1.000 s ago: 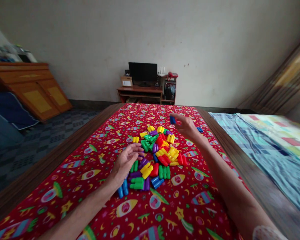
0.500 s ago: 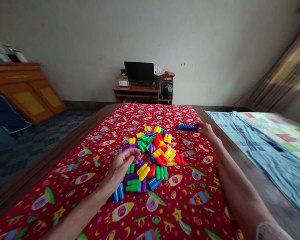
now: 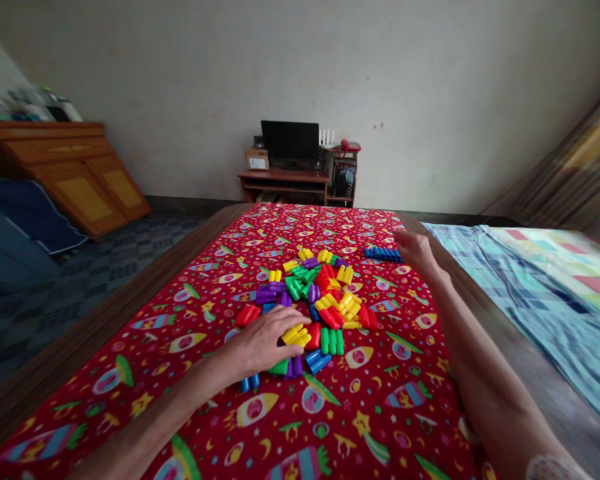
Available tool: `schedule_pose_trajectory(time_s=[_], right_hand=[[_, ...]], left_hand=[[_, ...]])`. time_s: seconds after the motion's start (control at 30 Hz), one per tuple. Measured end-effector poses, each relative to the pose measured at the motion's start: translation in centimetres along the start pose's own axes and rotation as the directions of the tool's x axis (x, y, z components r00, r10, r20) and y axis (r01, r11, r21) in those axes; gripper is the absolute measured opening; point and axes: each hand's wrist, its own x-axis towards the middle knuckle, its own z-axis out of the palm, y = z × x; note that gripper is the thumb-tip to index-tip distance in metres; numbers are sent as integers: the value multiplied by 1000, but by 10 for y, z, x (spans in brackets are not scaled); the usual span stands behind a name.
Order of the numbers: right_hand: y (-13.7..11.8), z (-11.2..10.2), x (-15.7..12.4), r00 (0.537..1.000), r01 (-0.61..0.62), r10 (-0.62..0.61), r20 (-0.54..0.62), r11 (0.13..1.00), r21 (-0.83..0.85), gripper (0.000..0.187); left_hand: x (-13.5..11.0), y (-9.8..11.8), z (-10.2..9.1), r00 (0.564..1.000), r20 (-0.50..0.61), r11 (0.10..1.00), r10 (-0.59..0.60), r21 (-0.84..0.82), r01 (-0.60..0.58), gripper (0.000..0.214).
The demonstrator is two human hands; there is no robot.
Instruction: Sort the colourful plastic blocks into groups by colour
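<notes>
My left hand [image 3: 267, 338] reaches into a pile of plastic toy blocks, its thumb and fingers closed round a yellow block [image 3: 297, 335]. A red block [image 3: 313, 337] and a green block [image 3: 333, 341] lie just right of it. Part of a purple block [image 3: 295, 366] shows below the thumb. At the far right, my right hand [image 3: 416, 252] is beside the end of a row of blue blocks [image 3: 384, 254]. Its fingers stretch out with nothing visible in them, though they are slightly blurred.
A red patterned cloth [image 3: 360, 427] covers the table, whose dark wooden edge [image 3: 473, 313] shows on the right. Several more blocks, such as a purple block [image 3: 266, 294], lie in the pile. Beyond stand a desk [image 3: 285, 175] and monitor [image 3: 290, 141]; a bed [image 3: 555, 333] is at right.
My left hand has moved right and closed round the yellow block. My right hand has come off the end of the blue row. The view has shifted slightly left.
</notes>
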Motion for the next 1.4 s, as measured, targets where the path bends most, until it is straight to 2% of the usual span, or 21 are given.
schedule_pose_trajectory(time_s=[0.07, 0.13, 0.23, 0.3, 0.37, 0.43, 0.47, 0.53, 0.6, 0.7, 0.8, 0.87, 0.97, 1.03, 1.1, 1.17, 1.23, 1.3, 1.4], right_hand=[[-33, -4, 1, 996, 84, -85, 17, 994, 72, 40], [-73, -5, -4, 966, 221, -242, 93, 955, 197, 38], [-132, -3, -21, 841, 400, -501, 201, 828, 393, 34], [-164, 3, -36, 759, 484, -612, 222, 758, 437, 31], [-185, 10, -50, 680, 549, -692, 244, 700, 456, 29], [-197, 17, -61, 621, 582, -745, 243, 647, 493, 33], [-201, 20, -65, 608, 587, -760, 230, 625, 514, 36], [-205, 26, -71, 617, 584, -762, 195, 609, 537, 42], [-206, 29, -74, 646, 560, -739, 191, 629, 539, 44], [-206, 27, -73, 715, 468, -665, 217, 685, 558, 46], [-204, 22, -70, 798, 345, -571, 193, 695, 631, 53], [-204, 19, -69, 809, 286, -552, 203, 670, 685, 52], [-208, 15, -69, 788, 236, -561, 253, 655, 718, 47], [-208, 12, -66, 795, 240, -555, 246, 659, 713, 46], [-202, 7, -58, 821, 271, -532, 205, 681, 681, 45], [-185, 0, -43, 861, 299, -481, 164, 741, 601, 46], [-158, -8, -27, 903, 283, -398, 162, 834, 473, 46], [-125, -15, -14, 925, 211, -294, 242, 925, 316, 41], [-84, -17, -6, 881, 146, -174, 439, 984, 97, 33]], left_hand=[[0, -3, 4, 1000, -9, 998, 2, 63, -1, 34], [1, -9, 4, 997, -67, 995, -29, 92, 35, 32], [5, -21, -2, 975, -174, 988, -138, 44, 148, 36], [9, -28, -7, 944, -230, 971, -236, -83, 222, 40], [12, -31, -11, 906, -249, 918, -342, -296, 265, 50], [13, -31, -12, 876, -221, 811, -429, -521, 266, 64], [14, -29, -13, 865, -204, 752, -458, -609, 254, 71], [13, -22, -13, 852, -184, 668, -489, -707, 231, 76], [12, -14, -12, 849, -180, 643, -498, -733, 222, 71], [10, -5, -11, 856, -147, 593, -495, -778, 210, 54], [9, -2, -9, 872, -104, 465, -478, -873, 150, 48], [8, -1, -7, 877, -103, 413, -470, -903, 115, 51], [7, 1, -2, 869, -127, 414, -478, -905, 95, 57], [8, 1, 2, 869, -145, 442, -474, -892, 92, 58], [9, -1, 4, 870, -172, 503, -461, -858, 98, 57], [10, -5, 6, 873, -238, 626, -427, -774, 95, 53], [10, -11, 7, 885, -312, 779, -346, -621, 85, 44], [9, -17, 9, 907, -355, 913, -224, -403, 68, 33], [7, -25, 17, 939, -344, 999, -17, -52, -1, 29]])
